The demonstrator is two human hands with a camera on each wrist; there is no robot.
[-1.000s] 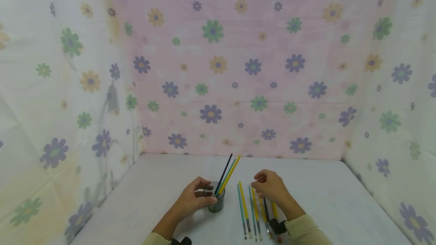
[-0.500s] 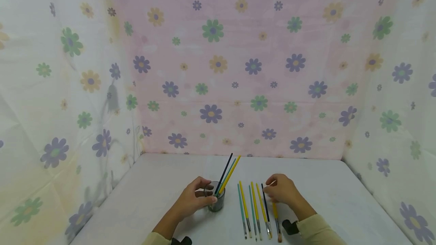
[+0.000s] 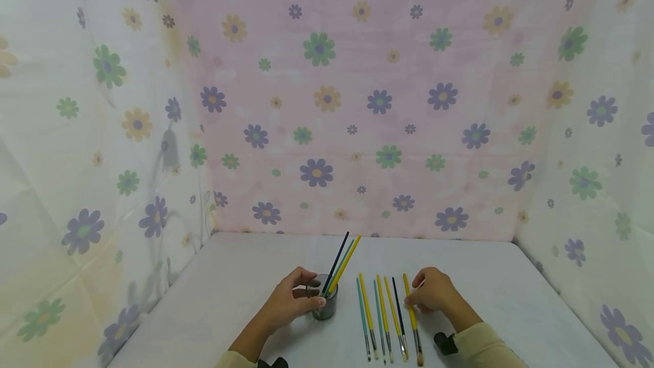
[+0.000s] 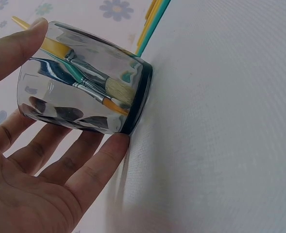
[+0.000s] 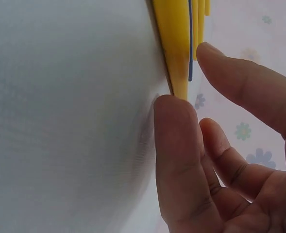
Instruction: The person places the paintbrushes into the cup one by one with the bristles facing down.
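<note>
My left hand (image 3: 286, 300) holds a clear glass (image 3: 325, 308), fingers and thumb curved round its sides. Three paintbrushes lean in the glass, bristles down: a dark blue one (image 3: 336, 260), a teal one and a yellow one (image 3: 350, 254). In the left wrist view, their bristles (image 4: 120, 92) show through the glass wall. My right hand (image 3: 434, 291) is low over the table beside the thick yellow paintbrush (image 3: 413, 322), rightmost in a row. In the right wrist view, a finger overlaps this brush's handle end (image 5: 176, 53) while the thumb stands apart; contact cannot be made out.
Several more paintbrushes lie side by side, bristles toward me, among them a teal one (image 3: 362, 311), a yellow one (image 3: 367, 308) and a dark one (image 3: 398, 305). The white table (image 3: 245, 260) meets flowered cloth (image 3: 317, 203) at the back and sides.
My right hand has moved right and toward me, from above the middle of the brush row to the rightmost yellow paintbrush, uncovering the others. The left hand and glass have stayed put.
</note>
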